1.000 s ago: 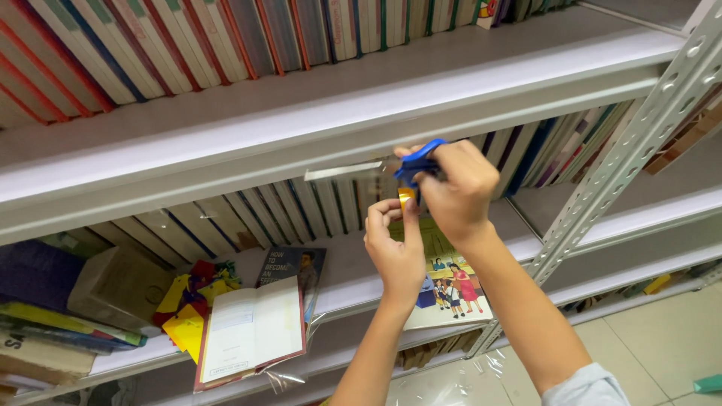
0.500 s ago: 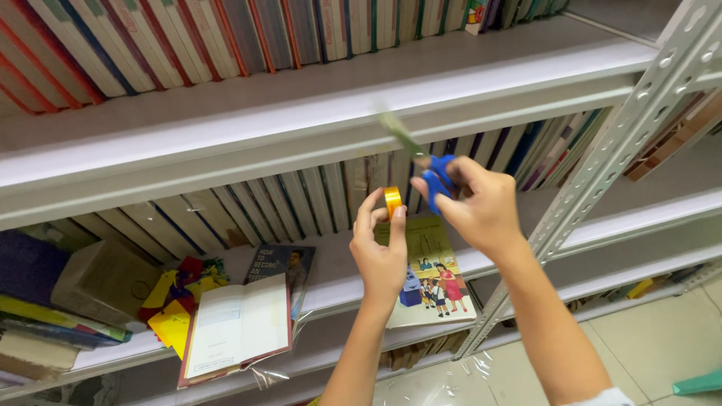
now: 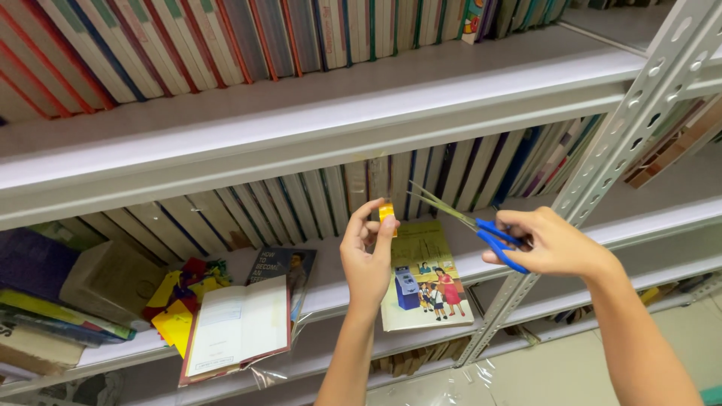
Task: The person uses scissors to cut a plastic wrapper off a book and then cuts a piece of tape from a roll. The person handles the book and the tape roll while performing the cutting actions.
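my left hand point(image 3: 366, 256) is up in front of the shelf, thumb and fingertips pinched shut on a small orange-yellow tape roll point(image 3: 386, 211), held upright just in front of the row of book spines; my right hand point(image 3: 553, 243) is off to the side, fingers closed through the blue handles of the scissors point(image 3: 470, 223), blades parted a bit and pointing up-left toward the roll but not touching it; there's a clear gap between the blade tips and the tape

below my hands a picture book point(image 3: 424, 278) with a yellow cover lies flat on the grey metal shelf point(image 3: 338, 289); further left an open book point(image 3: 238, 325) with a clear plastic wrap sticking out under it sits half over another paperback point(image 3: 289, 267); left of that a pile of yellow and red paper tags point(image 3: 180, 301), a cardboard box point(image 3: 105, 280) and some stacked books; slotted upright post point(image 3: 602, 162) on the right

my take on doing this bit well: keep the roll steady and pinched by its edges so the sticky end stays free, bring the blades in square to the strip, not at an angle, and keep fingertips clear of the cut line; can't actually see any loose tape end from here, it's too small to tell
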